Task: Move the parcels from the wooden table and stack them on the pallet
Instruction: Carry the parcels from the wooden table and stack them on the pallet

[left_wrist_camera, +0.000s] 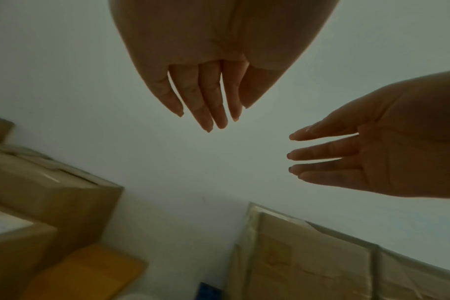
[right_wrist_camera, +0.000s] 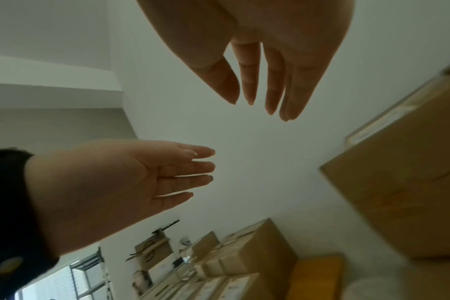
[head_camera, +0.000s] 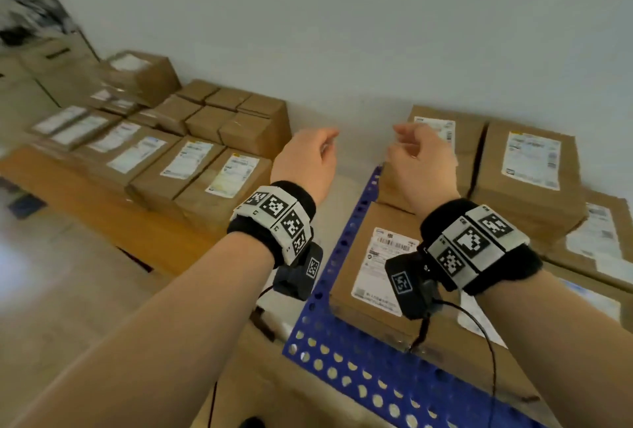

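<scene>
Parcels lie in a row along the wooden bench at the left of the head view, brown cartons with white shipping labels facing up, more cartons banked behind them against the wall. On the right, other labelled cartons already sit on the blue perforated pallet, at least two layers deep at the back.

Both grips hold nothing. Left hand and right hand hang in the air over the gap between bench and pallet, palms turned toward each other, fingers loose and only slightly bent (the wrist views show them nearly straight, well apart from any carton).

What the coming move likely turns on: the nearest bench parcel lies to the left of both hands and lower, just beside the left hand and well apart from the right. So the left hand is the nearer one, and the right would have to cross the gap to reach the far side.

That parcel is a flat oblong. Its long axis runs from the bench's front edge back toward the wall, slanting up and to the right in the head view, parallel to its neighbours, with which it sits side by side, touching or very nearly. Its label runs along the same axis. My reading is that a two-handed hold across the short ends would suit it best, since the neighbour blocks one long side.
</scene>
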Tool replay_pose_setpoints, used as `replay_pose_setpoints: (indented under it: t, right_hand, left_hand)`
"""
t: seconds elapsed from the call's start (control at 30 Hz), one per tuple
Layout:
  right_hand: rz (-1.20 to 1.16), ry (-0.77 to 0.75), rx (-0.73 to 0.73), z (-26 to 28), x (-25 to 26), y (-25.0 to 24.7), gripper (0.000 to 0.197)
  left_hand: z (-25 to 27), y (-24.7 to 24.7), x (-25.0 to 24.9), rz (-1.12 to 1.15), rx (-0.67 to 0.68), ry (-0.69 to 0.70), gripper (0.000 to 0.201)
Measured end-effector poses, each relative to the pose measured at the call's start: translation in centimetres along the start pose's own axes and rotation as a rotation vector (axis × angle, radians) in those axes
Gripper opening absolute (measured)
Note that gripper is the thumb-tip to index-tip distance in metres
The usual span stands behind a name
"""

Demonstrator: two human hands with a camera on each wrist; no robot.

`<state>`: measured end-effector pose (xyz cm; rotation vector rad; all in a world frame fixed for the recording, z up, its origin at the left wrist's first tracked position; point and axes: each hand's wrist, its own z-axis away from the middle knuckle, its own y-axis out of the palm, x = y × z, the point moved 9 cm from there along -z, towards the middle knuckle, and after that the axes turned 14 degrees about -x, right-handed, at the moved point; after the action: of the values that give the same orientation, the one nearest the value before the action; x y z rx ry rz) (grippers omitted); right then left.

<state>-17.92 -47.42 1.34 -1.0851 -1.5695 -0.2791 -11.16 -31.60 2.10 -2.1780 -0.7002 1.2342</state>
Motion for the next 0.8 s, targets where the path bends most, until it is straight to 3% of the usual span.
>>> replay_pose_setpoints:
  t: [0.3,0.47,0.8]
  right_hand:
    - [-0.136,0.0,0.074,6.8,10.5,18.1,0.017]
    - [-0.155,0.009,0.158,10.8,15.8,27.1,0.02]
    - [-0.171,-0.019,0.265,11.3,22.8,40.0,0.02]
  left_hand:
    - [-2.1,-14.9,16.4,-0.004,-0.114,-0.065,0.034]
    - [-3.6,-22.7,24.9,-0.02,-0.16,-0.141,0.034]
    - [-8.4,-29.1,35.9,0.064,-0.244,-0.27,0.031]
